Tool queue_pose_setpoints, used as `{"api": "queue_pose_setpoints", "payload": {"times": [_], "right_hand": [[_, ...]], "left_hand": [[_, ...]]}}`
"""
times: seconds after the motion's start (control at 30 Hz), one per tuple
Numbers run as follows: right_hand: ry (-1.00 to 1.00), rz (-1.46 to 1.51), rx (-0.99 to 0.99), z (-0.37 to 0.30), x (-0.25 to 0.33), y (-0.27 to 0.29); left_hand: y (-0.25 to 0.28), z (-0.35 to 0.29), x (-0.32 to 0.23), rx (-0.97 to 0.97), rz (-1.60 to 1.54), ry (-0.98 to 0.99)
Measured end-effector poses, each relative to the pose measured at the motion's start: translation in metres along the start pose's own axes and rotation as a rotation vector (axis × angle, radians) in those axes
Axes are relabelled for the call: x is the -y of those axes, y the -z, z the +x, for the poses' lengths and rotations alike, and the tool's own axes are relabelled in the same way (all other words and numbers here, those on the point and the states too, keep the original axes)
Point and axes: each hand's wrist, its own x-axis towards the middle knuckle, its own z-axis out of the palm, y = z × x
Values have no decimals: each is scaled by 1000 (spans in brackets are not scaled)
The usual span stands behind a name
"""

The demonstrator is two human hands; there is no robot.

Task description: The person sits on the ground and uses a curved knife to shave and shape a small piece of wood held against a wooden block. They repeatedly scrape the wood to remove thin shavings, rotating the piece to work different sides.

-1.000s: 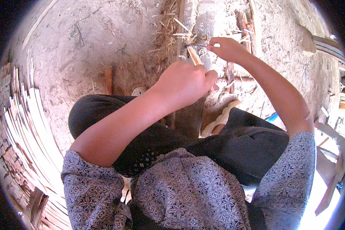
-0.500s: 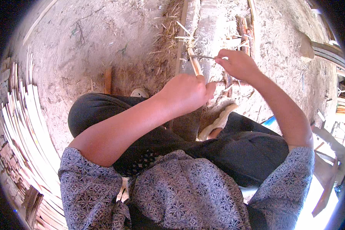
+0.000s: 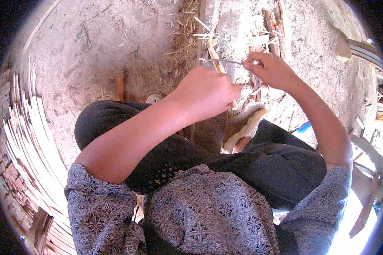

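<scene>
My left hand (image 3: 209, 90) is closed round a pale wooden stick (image 3: 214, 53), whose upper part slants away from the fist and whose near end pokes out below it. A thin grey metal tool (image 3: 232, 62) lies across the stick just beyond the fist; whether it is a knife or a file I cannot tell. My right hand (image 3: 266, 70) pinches that tool at its right end between thumb and fingers. Pale shavings (image 3: 208, 36) gather around the far end of the stick, and whether they are attached to it is unclear.
Long pale wood strips (image 3: 27, 131) lie at the left. A dark plank (image 3: 208, 131) runs between my folded legs. A brown wood piece (image 3: 120, 86) rests on the dirt ground, with stacked sticks (image 3: 273, 32) beyond my right hand. A wooden structure (image 3: 364, 187) stands at the right.
My left fist has shifted slightly left and up, showing the stick's near end below it. The metal tool now reaches farther left across the stick, and the right hand is slightly higher.
</scene>
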Motion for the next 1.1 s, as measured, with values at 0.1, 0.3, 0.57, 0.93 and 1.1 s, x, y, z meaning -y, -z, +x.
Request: {"api": "queue_pose_setpoints", "payload": {"times": [0.1, 0.3, 0.57, 0.93, 1.1], "right_hand": [[11, 65, 0, -7, 2, -4], [128, -107, -72, 29, 8, -23], [201, -92, -130, 31, 10, -28], [60, -136, -156, 8, -21, -26], [-3, -193, -136, 47, -14, -32]], "left_hand": [[-3, 1, -1, -39, 8, 13], [-10, 1, -5, 53, 69, -5], [-4, 2, -11, 68, 76, 28], [-9, 0, -9, 47, 52, 40], [-5, 8, -14, 34, 51, 75]]}}
